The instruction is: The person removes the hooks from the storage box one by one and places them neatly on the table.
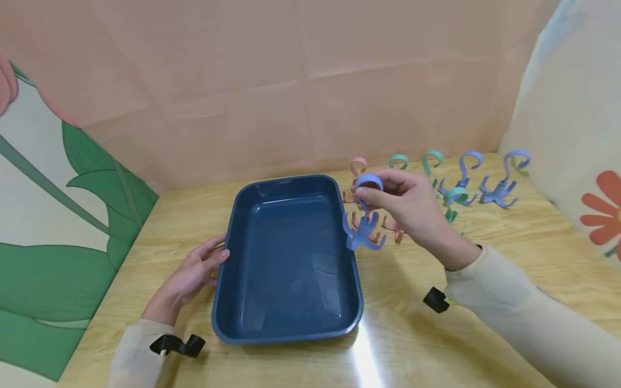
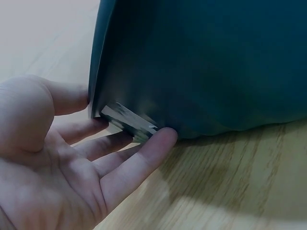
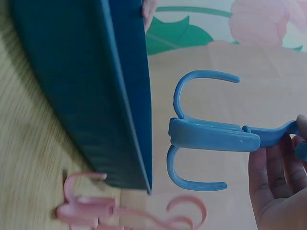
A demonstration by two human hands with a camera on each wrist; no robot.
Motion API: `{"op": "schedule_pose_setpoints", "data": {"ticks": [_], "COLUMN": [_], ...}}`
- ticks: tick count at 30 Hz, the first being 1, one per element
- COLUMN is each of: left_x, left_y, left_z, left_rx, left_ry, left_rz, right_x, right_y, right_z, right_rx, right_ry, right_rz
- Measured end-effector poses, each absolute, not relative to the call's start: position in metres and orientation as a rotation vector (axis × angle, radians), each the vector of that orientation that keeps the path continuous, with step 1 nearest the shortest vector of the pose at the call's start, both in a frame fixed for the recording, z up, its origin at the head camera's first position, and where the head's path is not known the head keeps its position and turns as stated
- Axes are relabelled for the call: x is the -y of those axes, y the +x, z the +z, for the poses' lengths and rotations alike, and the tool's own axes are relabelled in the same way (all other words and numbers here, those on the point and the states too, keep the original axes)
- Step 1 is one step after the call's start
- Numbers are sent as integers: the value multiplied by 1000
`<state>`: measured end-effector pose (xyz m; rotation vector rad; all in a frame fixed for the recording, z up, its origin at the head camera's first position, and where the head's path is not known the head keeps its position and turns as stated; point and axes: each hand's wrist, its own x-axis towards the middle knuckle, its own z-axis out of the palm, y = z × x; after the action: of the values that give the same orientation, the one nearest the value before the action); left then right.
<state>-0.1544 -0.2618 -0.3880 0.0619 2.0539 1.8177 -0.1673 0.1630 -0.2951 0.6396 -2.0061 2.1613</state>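
My right hand (image 1: 409, 202) pinches the curled top of a blue multi-prong hanging hook (image 1: 361, 231) between thumb and fingers. Its prongs point down beside the right rim of a dark blue rectangular tray (image 1: 287, 340). In the right wrist view the same hook (image 3: 211, 134) shows side-on, its upper end at the fingers. My left hand (image 1: 199, 267) rests against the tray's left side, thumb near the rim. Seen from the left wrist, loosely bent fingers (image 2: 132, 167) touch the outer wall and lower edge.
Right of the tray stand pink hooks (image 1: 358, 166), green hooks (image 1: 432, 161) and blue hooks (image 1: 499, 191), partly hidden by the right hand. A pinkish backdrop (image 1: 242, 97) rises behind the wooden table (image 1: 402, 345), with patterned sheets on both sides.
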Motion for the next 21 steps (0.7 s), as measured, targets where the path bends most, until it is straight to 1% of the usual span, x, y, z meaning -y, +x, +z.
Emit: {"op": "schedule_pose_setpoints", "data": {"ticks": [9, 15, 21], "left_x": [259, 259, 259], "left_y": [-152, -150, -149], "left_z": [-390, -389, -387], "left_rx": [-2030, -2027, -2018], "left_ry": [76, 76, 87], "left_rz": [1827, 1828, 1825], "right_x": [-218, -259, -291], "right_y": [-146, -131, -122], "right_z": [-306, -314, -318], "right_rx": [1997, 1928, 1777], "right_ry": [551, 502, 528], "right_rz": [2048, 2108, 2152]}}
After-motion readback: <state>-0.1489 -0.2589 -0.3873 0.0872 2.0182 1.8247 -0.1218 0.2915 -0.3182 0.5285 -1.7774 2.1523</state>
